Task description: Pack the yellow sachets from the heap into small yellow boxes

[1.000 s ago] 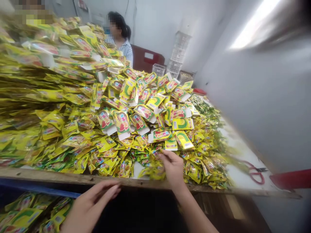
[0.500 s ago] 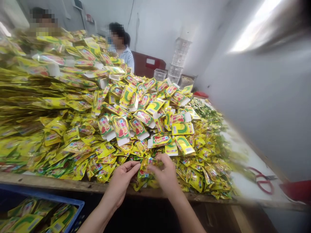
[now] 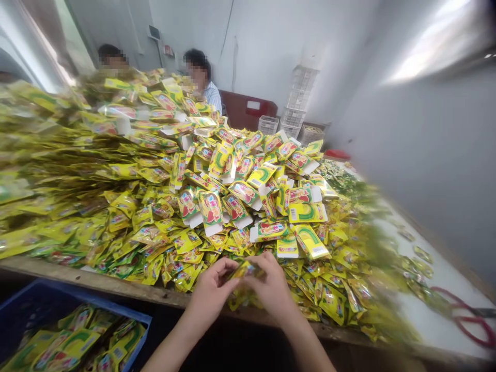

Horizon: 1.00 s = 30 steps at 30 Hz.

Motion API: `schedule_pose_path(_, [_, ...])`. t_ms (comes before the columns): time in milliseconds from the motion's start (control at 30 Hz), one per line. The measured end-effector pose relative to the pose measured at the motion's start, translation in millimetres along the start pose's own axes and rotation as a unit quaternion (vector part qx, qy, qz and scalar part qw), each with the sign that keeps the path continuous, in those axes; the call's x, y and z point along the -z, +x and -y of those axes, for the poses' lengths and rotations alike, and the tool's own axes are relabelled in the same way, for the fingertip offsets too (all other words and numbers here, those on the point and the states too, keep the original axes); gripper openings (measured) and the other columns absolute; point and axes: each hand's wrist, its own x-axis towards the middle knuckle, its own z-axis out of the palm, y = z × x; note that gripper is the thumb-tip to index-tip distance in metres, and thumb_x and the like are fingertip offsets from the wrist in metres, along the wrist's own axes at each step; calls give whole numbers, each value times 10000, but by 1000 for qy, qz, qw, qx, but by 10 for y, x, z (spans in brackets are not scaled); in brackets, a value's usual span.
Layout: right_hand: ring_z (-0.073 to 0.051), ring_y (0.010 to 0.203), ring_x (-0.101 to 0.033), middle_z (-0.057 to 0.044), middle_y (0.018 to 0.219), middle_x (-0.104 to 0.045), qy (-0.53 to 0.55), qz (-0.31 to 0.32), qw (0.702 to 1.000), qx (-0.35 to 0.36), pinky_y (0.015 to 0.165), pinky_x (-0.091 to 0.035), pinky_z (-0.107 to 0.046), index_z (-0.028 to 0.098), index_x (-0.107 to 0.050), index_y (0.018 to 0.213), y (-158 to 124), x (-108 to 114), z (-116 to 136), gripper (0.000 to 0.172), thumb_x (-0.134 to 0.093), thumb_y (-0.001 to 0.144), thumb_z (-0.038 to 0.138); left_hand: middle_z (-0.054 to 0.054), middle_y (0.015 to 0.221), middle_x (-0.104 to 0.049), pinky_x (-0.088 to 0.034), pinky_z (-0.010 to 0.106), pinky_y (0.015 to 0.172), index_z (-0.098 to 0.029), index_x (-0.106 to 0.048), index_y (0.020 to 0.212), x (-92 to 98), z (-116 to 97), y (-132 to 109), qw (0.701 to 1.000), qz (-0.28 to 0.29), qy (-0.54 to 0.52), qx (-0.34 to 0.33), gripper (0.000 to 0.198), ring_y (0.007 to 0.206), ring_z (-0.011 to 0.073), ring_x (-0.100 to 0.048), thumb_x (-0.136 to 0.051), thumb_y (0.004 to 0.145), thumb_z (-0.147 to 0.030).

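Observation:
Close together at the table's front edge, my left hand (image 3: 215, 289) and my right hand (image 3: 269, 284) both pinch a small yellow packet (image 3: 246, 269) between them. The packet is partly covered by my fingers and slightly blurred. Just beyond my hands lie yellow and green cardboard boxes (image 3: 210, 209), several with white end flaps open, on top of a large heap of shiny yellow packets (image 3: 186, 240).
At lower left, a blue crate (image 3: 145, 319) holds flat yellow and green boxes. Red-handled scissors (image 3: 475, 330) lie at the right edge. Two people (image 3: 212, 95) are behind the heap. White crates (image 3: 294, 98) stand stacked by the back wall.
The view has shifted left, so the scene sits further right. My hands have come closer together, and my right fingers have closed on the packet.

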Motion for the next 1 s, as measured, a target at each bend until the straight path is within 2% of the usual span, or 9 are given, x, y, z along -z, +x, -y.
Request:
schedule_pose_path(67, [-214, 967, -608, -46, 1030, -648, -50, 29, 997, 56, 846, -482, -309, 230, -687, 1068, -22, 40, 101, 353, -698, 737, 109, 30, 859, -721, -513, 302, 803, -192, -701, 859, 31, -32, -12, 999, 18, 21, -18, 109, 868, 223, -667, -700, 758, -231])
schedule_pose_path(200, [-176, 757, -598, -9, 798, -660, -91, 48, 993, 50, 703, -428, -256, 202, -664, 856, -215, 12, 198, 121, -650, 796, 98, 49, 832, -734, -518, 316, 777, -207, -738, 882, 234, -232, 73, 969, 56, 194, -143, 142, 812, 218, -670, -600, 859, -227])
schedule_pose_path(300, [-180, 711, -567, -10, 742, -632, -115, 17, 993, 17, 650, -394, -253, 198, -600, 741, -415, -69, 89, 115, -670, 762, 108, 100, 1167, -691, -428, 431, 996, -229, -698, 1125, 501, -539, 310, 854, 29, 416, -310, 415, 1151, 270, -572, -450, 865, -22])
schedule_pose_path(433, [-186, 710, -549, -10, 744, -603, -123, -30, 992, 19, 654, -393, -266, 198, -561, 709, -420, -100, -204, 112, -626, 760, 122, 89, 1559, -349, -56, 633, 1132, -278, -539, 1338, 779, -908, 770, 682, 36, 630, -370, 730, 1474, 304, -157, -377, 772, 154])
schedule_pose_path(500, [-172, 653, -514, 11, 663, -553, -119, -59, 991, 16, 620, -382, -263, 194, -532, 655, -298, -72, -325, 144, -614, 762, 144, 102, 1567, -332, 30, 660, 1116, -233, -587, 1258, 822, -1011, 943, 637, 73, 667, -379, 617, 1484, 305, -110, -399, 799, 134])
schedule_pose_path(600, [-157, 628, -489, 26, 620, -519, -65, -78, 995, -4, 583, -380, -248, 182, -524, 607, -134, 17, -358, 193, -665, 738, 200, 119, 1551, -359, 52, 658, 1112, -177, -644, 1057, 794, -1114, 997, 607, 87, 689, -387, 425, 1479, 317, -131, -425, 816, 96])
schedule_pose_path(767, [-173, 665, -569, -27, 739, -628, 177, -109, 974, -94, 567, -475, -252, 141, -644, 866, -139, 249, 78, 268, -693, 787, 392, 167, 1335, -566, -137, 588, 1137, -170, -578, 1124, 606, -1103, 622, 635, 63, 684, -354, 450, 1329, 332, -428, -522, 723, 25])
schedule_pose_path(900, [-180, 735, -593, -50, 836, -657, 206, -216, 953, -46, 631, -487, -264, 152, -636, 939, -126, 284, 443, 258, -649, 848, 393, 97, 1094, -661, -475, 416, 891, -204, -523, 1190, 294, -706, 269, 757, 82, 606, -232, 466, 977, 285, -641, -610, 731, -199])
schedule_pose_path(1000, [-166, 739, -561, -34, 825, -622, 71, -213, 974, 31, 670, -452, -268, 167, -646, 890, -75, 191, 442, 158, -621, 875, 322, 69, 1087, -669, -511, 353, 772, -229, -504, 1189, 39, -354, 89, 840, 21, 531, -105, 459, 923, 265, -664, -620, 748, -285])
